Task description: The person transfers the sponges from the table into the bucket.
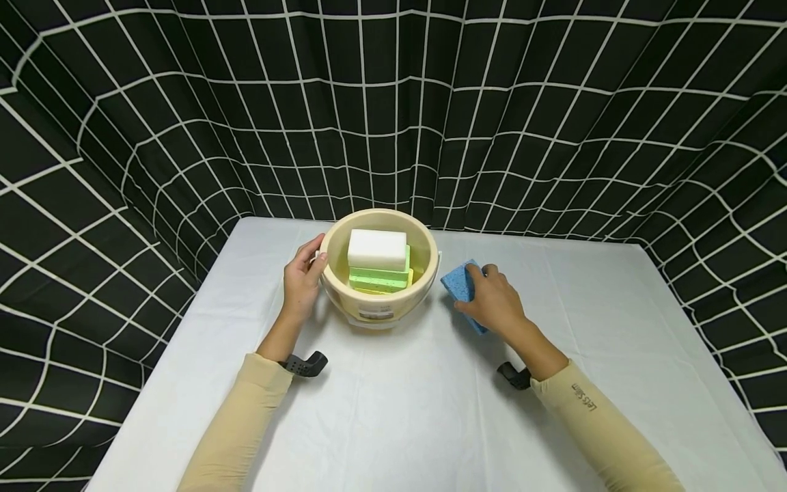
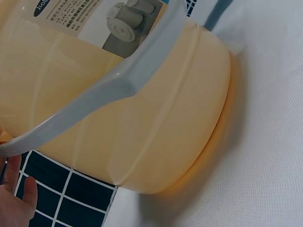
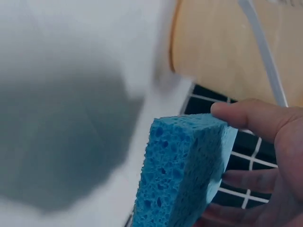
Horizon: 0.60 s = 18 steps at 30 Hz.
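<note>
My right hand (image 1: pixel 496 301) pinches a blue sponge (image 1: pixel 458 281) at the bucket's right, thumb on one side and fingers on the other. In the right wrist view, the sponge (image 3: pixel 163 165) shows its porous edge and casts a shadow. My left hand (image 1: pixel 301 277) touches the left rim of a cream bucket (image 1: pixel 344 290), fingers mostly straight along its outside. Close up, the left fingers (image 2: pixel 29 191) are beside the end of the pale bucket handle (image 2: pixel 102 92). Inside the bucket, a white foam block (image 1: pixel 377 249) lies on green sponges (image 1: pixel 376 279), with yellow (image 1: pixel 410 277) showing beneath.
A white cloth (image 1: pixel 393 410) covers the table. Behind and at both sides hangs a black curtain (image 1: pixel 393 102) with a white grid. Dark curved bands (image 1: pixel 305 364) sit at both wrists. A printed label (image 1: pixel 376 313) marks the bucket's front.
</note>
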### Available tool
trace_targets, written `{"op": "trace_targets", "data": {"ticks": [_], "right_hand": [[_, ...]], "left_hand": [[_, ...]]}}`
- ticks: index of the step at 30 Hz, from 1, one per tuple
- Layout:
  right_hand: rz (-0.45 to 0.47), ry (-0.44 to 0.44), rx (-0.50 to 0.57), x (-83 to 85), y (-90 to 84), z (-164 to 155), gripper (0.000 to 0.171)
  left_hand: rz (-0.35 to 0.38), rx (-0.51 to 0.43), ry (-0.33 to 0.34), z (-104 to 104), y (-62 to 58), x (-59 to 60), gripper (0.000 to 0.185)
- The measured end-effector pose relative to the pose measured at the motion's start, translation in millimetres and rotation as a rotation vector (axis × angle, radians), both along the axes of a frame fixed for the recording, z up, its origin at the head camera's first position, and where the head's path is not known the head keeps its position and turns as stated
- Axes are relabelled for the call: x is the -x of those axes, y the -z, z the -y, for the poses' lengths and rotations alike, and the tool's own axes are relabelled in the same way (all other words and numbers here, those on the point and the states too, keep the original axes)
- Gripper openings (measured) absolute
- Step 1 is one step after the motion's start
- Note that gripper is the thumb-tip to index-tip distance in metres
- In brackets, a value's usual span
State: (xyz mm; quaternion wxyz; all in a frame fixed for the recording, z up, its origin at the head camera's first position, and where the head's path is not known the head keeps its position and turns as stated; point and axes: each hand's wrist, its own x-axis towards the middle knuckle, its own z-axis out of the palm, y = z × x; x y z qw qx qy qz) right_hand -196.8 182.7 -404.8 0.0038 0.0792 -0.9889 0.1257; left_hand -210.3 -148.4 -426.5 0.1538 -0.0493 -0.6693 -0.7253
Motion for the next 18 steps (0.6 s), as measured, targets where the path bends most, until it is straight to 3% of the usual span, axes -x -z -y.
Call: {"op": "trace_targets", "data": {"ticks": [6, 18], "right_hand": [[-0.043, -0.033, 0.007, 10.5, -23.2, -7.6, 0.079], [-0.131, -0.203, -0.006, 24.0, -60.2, -18.2, 0.070]], "left_hand": [[-0.002, 0.028, -0.008, -3.9, -17.4, -13.0, 0.042], [-0.020, 0.062, -0.016, -3.9, -19.9, -14.4, 0.041]]}}
